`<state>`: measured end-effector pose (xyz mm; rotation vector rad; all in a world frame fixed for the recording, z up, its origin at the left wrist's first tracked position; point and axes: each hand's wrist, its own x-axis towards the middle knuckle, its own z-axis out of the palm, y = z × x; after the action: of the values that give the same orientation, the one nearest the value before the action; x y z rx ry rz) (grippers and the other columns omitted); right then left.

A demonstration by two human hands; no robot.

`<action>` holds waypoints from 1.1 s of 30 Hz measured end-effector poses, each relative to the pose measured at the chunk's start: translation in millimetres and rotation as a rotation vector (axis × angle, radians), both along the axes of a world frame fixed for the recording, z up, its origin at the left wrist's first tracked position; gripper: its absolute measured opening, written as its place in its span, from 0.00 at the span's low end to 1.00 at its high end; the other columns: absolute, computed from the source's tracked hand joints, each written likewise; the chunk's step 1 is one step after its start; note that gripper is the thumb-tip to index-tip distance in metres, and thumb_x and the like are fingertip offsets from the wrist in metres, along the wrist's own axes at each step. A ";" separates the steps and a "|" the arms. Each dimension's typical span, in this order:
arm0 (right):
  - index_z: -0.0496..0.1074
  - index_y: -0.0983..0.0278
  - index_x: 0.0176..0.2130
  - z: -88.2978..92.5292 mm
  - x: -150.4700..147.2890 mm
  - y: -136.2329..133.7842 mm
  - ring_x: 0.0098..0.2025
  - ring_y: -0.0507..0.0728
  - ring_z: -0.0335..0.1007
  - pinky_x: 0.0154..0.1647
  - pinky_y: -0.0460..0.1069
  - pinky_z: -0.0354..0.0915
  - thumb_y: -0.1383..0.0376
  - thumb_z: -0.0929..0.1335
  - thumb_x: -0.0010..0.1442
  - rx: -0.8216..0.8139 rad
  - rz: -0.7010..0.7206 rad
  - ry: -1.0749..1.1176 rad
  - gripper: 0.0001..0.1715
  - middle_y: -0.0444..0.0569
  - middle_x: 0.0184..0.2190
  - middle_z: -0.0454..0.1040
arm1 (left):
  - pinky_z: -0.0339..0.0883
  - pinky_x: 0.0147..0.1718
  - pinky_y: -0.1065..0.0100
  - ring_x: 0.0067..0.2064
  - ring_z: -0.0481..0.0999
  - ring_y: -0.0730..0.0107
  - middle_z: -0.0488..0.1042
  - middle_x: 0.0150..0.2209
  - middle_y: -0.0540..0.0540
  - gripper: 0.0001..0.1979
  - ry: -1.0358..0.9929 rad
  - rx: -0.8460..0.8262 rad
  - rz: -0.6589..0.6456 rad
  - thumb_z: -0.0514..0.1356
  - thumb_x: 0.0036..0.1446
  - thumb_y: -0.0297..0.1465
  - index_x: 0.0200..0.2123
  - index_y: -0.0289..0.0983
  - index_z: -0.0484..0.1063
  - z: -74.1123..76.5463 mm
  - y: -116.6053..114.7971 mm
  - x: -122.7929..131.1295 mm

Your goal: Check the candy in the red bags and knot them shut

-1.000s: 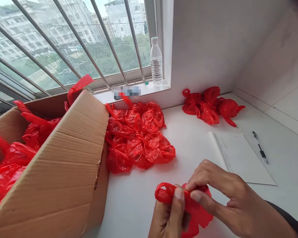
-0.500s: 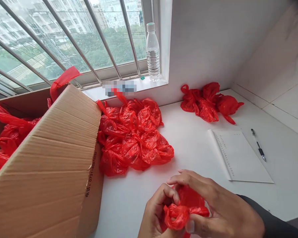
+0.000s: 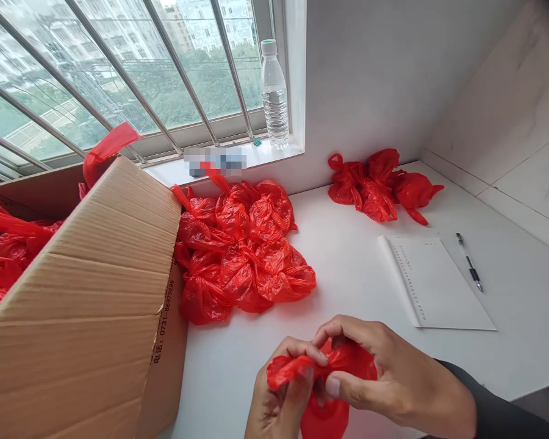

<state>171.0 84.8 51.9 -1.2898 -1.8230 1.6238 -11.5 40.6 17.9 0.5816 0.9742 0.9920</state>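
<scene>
A thin red plastic bag (image 3: 324,417) hangs between my two hands over the front of the white table. My left hand (image 3: 281,390) is closed, pinching the bag's twisted top between thumb and fingers. My right hand (image 3: 388,372) grips the same bag from the right, its index finger curled over the gathered plastic and its thumb below. What the bag contains, if anything, is hidden. Behind my hands, a cluster of several knotted red bags (image 3: 242,268) rests against the cardboard box.
At left stands an open cardboard box (image 3: 86,280) with red bags inside. More red bags (image 3: 379,189) lie by the wall. A notepad (image 3: 434,283) and a pen (image 3: 469,262) are at right on the table (image 3: 348,262). A plastic bottle (image 3: 275,100) stands on the windowsill.
My left hand now pinches the twisted top, which has swung leftward from the right thumb. The bag's lower part shows more beneath my hands. The view has shifted slightly.
</scene>
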 end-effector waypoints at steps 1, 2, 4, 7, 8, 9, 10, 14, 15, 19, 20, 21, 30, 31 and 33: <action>0.76 0.60 0.44 0.1 0.0 0.1 0.41 0.57 0.74 0.40 0.47 0.67 0.59 0.75 0.58 -0.008 -0.006 -0.024 0.14 0.45 0.40 0.79 | 0.57 0.30 0.74 0.27 0.63 0.77 0.67 0.23 0.53 0.22 0.008 0.016 -0.023 0.71 0.52 0.50 0.31 0.37 0.73 -0.3 0.6 -1.1; 0.76 0.61 0.42 0.2 0.6 -0.1 0.39 0.56 0.74 0.38 0.46 0.66 0.60 0.74 0.58 -0.015 -0.008 -0.040 0.12 0.45 0.38 0.79 | 0.56 0.28 0.75 0.26 0.61 0.79 0.67 0.24 0.54 0.21 0.012 0.022 -0.044 0.74 0.49 0.47 0.31 0.37 0.72 -0.6 0.9 -2.4; 0.75 0.61 0.41 1.1 3.0 -1.1 0.35 0.54 0.72 0.36 0.46 0.66 0.60 0.72 0.61 -0.027 0.000 -0.026 0.09 0.44 0.37 0.77 | 0.56 0.27 0.77 0.26 0.60 0.81 0.67 0.27 0.55 0.21 0.004 0.026 -0.076 0.76 0.47 0.41 0.33 0.38 0.70 -2.0 -0.2 -5.5; 0.73 0.61 0.43 3.4 7.4 -2.7 0.31 0.52 0.70 0.36 0.47 0.67 0.62 0.68 0.67 -0.095 0.017 0.041 0.06 0.42 0.34 0.75 | 0.63 0.29 0.76 0.30 0.65 0.78 0.69 0.34 0.53 0.17 0.018 0.081 -0.107 0.73 0.52 0.39 0.37 0.41 0.70 -7.1 -4.2 -10.1; 0.72 0.61 0.43 4.2 8.3 -3.1 0.30 0.51 0.70 0.36 0.47 0.67 0.63 0.67 0.68 -0.118 0.023 0.050 0.05 0.42 0.33 0.74 | 0.64 0.30 0.75 0.31 0.65 0.77 0.69 0.35 0.53 0.15 0.050 0.128 -0.111 0.72 0.54 0.37 0.37 0.41 0.69 -9.4 -5.5 -11.0; 0.72 0.61 0.43 4.7 8.8 -3.6 0.30 0.51 0.70 0.37 0.47 0.67 0.64 0.67 0.68 -0.133 0.026 0.052 0.04 0.42 0.32 0.74 | 0.65 0.30 0.75 0.31 0.65 0.77 0.68 0.35 0.53 0.11 0.108 0.189 -0.110 0.69 0.57 0.34 0.37 0.41 0.69 -11.7 -6.6 -11.4; 0.72 0.61 0.43 4.8 8.7 -4.1 0.32 0.51 0.70 0.37 0.47 0.67 0.65 0.67 0.68 -0.139 0.026 0.051 0.04 0.42 0.33 0.74 | 0.65 0.30 0.75 0.31 0.65 0.77 0.68 0.35 0.53 0.08 0.201 0.273 -0.097 0.66 0.59 0.30 0.37 0.42 0.68 -14.0 -7.3 -11.2; 0.72 0.61 0.44 -0.6 6.4 -7.2 0.33 0.51 0.65 0.36 0.47 0.63 0.58 0.65 0.72 -0.157 -0.003 0.106 0.10 0.42 0.32 0.71 | 0.65 0.32 0.75 0.33 0.69 0.75 0.67 0.34 0.52 0.18 0.686 0.771 0.046 0.52 0.53 0.12 0.38 0.41 0.67 -20.1 -7.9 -7.3; 0.72 0.61 0.47 -3.4 6.0 -7.8 0.32 0.51 0.63 0.35 0.47 0.62 0.55 0.64 0.73 -0.189 -0.017 0.122 0.14 0.41 0.31 0.69 | 0.66 0.32 0.74 0.34 0.69 0.75 0.68 0.35 0.51 0.20 0.745 0.850 0.064 0.50 0.51 0.11 0.38 0.41 0.68 -20.8 -8.2 -6.3; 0.68 0.59 0.56 -13.8 7.3 -6.7 0.33 0.52 0.63 0.37 0.49 0.63 0.52 0.62 0.73 -0.229 0.014 0.078 0.19 0.43 0.36 0.70 | 0.67 0.32 0.73 0.35 0.72 0.75 0.69 0.38 0.49 0.21 0.772 0.956 0.103 0.50 0.54 0.10 0.39 0.40 0.71 -22.4 -11.5 -4.2; 0.70 0.59 0.54 -14.9 7.9 -5.9 0.34 0.52 0.63 0.37 0.49 0.63 0.52 0.63 0.73 -0.225 0.050 0.065 0.18 0.44 0.37 0.71 | 0.68 0.32 0.73 0.36 0.73 0.74 0.69 0.39 0.48 0.20 0.772 0.974 0.113 0.51 0.55 0.11 0.39 0.40 0.71 -22.9 -12.4 -4.3; 0.71 0.60 0.50 -15.2 8.4 -5.1 0.35 0.52 0.63 0.37 0.49 0.63 0.52 0.64 0.72 -0.228 0.075 0.064 0.17 0.44 0.38 0.71 | 0.68 0.33 0.73 0.37 0.74 0.74 0.70 0.39 0.48 0.19 0.770 0.988 0.120 0.53 0.56 0.11 0.40 0.40 0.72 -23.4 -13.2 -4.6; 0.67 0.60 0.40 -14.3 15.8 -9.9 0.36 0.53 0.64 0.38 0.49 0.62 0.51 0.61 0.74 -0.057 -0.067 -0.009 0.17 0.42 0.35 0.69 | 0.69 0.55 0.65 0.57 0.75 0.63 0.75 0.56 0.43 0.18 0.726 0.888 0.173 0.56 0.69 0.25 0.57 0.45 0.76 -34.7 -31.4 -14.9; 0.67 0.59 0.40 -18.4 23.2 -10.2 0.38 0.54 0.65 0.38 0.49 0.61 0.51 0.61 0.74 -0.010 -0.098 -0.069 0.17 0.43 0.36 0.70 | 0.68 0.56 0.63 0.57 0.74 0.62 0.76 0.56 0.44 0.16 0.727 0.835 0.203 0.55 0.70 0.28 0.55 0.46 0.77 -38.3 -38.3 -17.2; 0.67 0.58 0.41 -30.0 42.9 -10.6 0.39 0.55 0.64 0.37 0.50 0.59 0.50 0.60 0.74 0.063 -0.190 -0.200 0.17 0.43 0.37 0.70 | 0.68 0.56 0.63 0.55 0.76 0.62 0.80 0.51 0.47 0.14 0.753 0.660 0.321 0.54 0.72 0.34 0.47 0.47 0.81 -48.5 -54.7 -22.9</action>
<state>214.0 74.2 21.9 -1.5926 -1.7847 1.3697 -34.4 -14.2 -30.5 1.4513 1.4281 1.4346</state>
